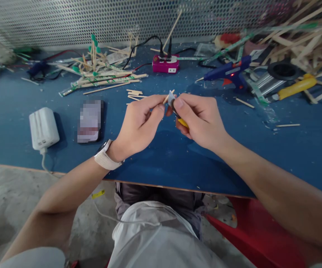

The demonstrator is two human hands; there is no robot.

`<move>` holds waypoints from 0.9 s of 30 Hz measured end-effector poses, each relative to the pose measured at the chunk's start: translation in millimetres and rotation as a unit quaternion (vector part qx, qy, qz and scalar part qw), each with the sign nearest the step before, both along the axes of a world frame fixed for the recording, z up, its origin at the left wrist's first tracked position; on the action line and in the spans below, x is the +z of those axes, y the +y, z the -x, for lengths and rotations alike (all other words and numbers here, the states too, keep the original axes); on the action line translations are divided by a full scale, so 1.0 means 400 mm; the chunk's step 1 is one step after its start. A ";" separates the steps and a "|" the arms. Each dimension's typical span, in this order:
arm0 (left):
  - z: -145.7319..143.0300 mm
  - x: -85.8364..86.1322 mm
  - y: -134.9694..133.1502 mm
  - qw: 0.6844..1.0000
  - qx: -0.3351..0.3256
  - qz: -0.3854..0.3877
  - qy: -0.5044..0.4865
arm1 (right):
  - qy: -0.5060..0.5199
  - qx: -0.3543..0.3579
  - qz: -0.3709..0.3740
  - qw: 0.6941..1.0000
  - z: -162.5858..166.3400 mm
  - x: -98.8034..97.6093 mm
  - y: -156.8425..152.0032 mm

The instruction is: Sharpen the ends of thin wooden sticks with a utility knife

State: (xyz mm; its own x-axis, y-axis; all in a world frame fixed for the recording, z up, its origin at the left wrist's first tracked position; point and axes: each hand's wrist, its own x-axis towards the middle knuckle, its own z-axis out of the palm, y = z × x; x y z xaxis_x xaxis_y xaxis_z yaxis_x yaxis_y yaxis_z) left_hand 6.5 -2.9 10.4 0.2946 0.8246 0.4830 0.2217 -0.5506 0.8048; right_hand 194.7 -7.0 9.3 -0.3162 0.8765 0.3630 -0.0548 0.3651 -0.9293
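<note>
Between the thumb and fingers of my left hand [144, 121] is a thin wooden stick [166, 99], its tip poking up past the fingertips. My right hand [198, 117] grips a utility knife [182, 122] with a yellow handle. The knife's blade [171, 97] lies against or just beside the stick; I cannot tell how deep it touches. Both hands are close together above the blue table [161, 160]. Several short cut stick pieces [134, 95] lie on the table just beyond my left hand.
At the left are a white power bank [44, 128] and a phone [91, 121]. Wrapped sticks [108, 81] lie behind. A magenta power adapter [165, 64] stands at the back, with a blue glue gun [230, 72] and a yellow-handled tool [296, 87] to the right. Loose sticks [303, 41] pile behind them.
</note>
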 end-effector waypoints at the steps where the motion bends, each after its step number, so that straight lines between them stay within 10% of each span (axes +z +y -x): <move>1: -0.001 0.002 0.000 1.000 0.003 -0.003 0.010 | -0.004 -0.002 -0.001 1.000 -0.001 0.000 0.000; 27: 0.000 0.015 -0.005 0.993 0.029 -0.084 0.075 | 0.011 -0.003 -0.030 0.999 -0.003 -0.002 0.005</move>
State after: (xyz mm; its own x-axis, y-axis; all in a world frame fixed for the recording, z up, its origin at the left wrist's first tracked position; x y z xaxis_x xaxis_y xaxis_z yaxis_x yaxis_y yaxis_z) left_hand 6.3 -5.0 16.2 0.3283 0.7532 0.5701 0.3668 -0.6578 0.6578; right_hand 195.8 -5.0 8.6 -0.3014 0.8549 0.4223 -0.0731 0.4209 -0.9042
